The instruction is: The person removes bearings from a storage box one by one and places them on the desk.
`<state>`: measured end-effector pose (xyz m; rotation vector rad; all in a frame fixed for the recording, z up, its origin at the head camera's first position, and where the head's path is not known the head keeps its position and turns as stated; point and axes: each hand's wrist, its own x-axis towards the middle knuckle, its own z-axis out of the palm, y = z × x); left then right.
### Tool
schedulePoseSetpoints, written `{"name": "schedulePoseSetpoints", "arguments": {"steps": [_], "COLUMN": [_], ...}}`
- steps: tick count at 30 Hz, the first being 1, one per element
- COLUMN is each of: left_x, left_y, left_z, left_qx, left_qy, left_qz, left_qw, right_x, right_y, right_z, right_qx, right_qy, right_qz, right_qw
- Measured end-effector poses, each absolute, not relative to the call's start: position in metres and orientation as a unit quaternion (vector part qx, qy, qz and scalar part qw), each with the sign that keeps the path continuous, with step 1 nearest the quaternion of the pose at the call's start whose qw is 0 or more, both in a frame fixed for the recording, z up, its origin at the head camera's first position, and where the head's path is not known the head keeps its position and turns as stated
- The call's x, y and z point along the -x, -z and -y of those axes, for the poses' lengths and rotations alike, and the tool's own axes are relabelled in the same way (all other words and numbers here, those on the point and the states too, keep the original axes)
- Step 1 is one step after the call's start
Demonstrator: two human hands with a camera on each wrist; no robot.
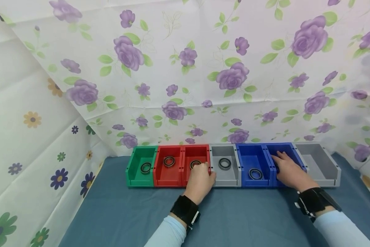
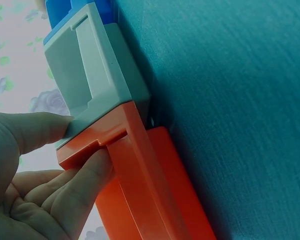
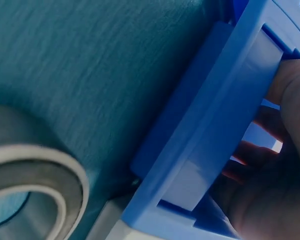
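Observation:
In the head view, my left hand [image 1: 199, 181] reaches over the front of the right-hand red bin [image 1: 189, 151]. A black-and-silver ball bearing [image 1: 195, 163] lies there, partly hidden behind the hand. The left wrist view shows the thumb by the wall shared with the grey bin [image 2: 97, 55] and a finger inside the red bin; its tip is hidden. My right hand [image 1: 291, 172] dips into the right-hand blue bin [image 1: 277, 146]. In the right wrist view its fingers [image 3: 252, 152] bend inside that bin, tips in shadow. Whether either hand holds a bearing is hidden.
More bearings lie in the green bin [image 1: 130, 171], the left red bin [image 1: 160, 151], the middle grey bin and the left blue bin [image 1: 250, 154]. A grey bin [image 1: 318, 164] ends the row. A blurred ring [image 3: 65, 175] is close to the right wrist camera. Blue cloth [image 1: 234, 219] covers the table.

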<state>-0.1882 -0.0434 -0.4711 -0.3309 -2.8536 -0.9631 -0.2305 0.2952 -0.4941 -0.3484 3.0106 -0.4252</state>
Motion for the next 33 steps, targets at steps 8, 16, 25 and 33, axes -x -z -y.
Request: {"name": "schedulePoseSetpoints", "arguments": {"steps": [8,16,25,33], "left_x": [0.1901,0.1883,0.188,0.1874], "left_y": [0.4713,0.4706,0.4719,0.4713], "left_z": [0.0438,0.0446,0.045,0.0443], "left_qx": [0.115,0.117,0.112,0.105], "left_qy": [0.32,0.322,0.333,0.339], "left_qz": [0.938,0.938,0.935,0.934], "left_qw": [0.062,0.06,0.055,0.048], "right_x": [0.2344,0.2336,0.2305,0.2311], "right_y": [0.4976,0.4988,0.4967,0.4937], "right_z": [-0.2955,-0.2934,-0.2926,-0.2913], "right_qx": [0.098,0.092,0.109,0.117], "right_qy": [0.144,0.138,0.134,0.121], "right_qz": [-0.983,-0.984,-0.984,-0.985], "right_qw": [0.06,0.063,0.04,0.028]}}
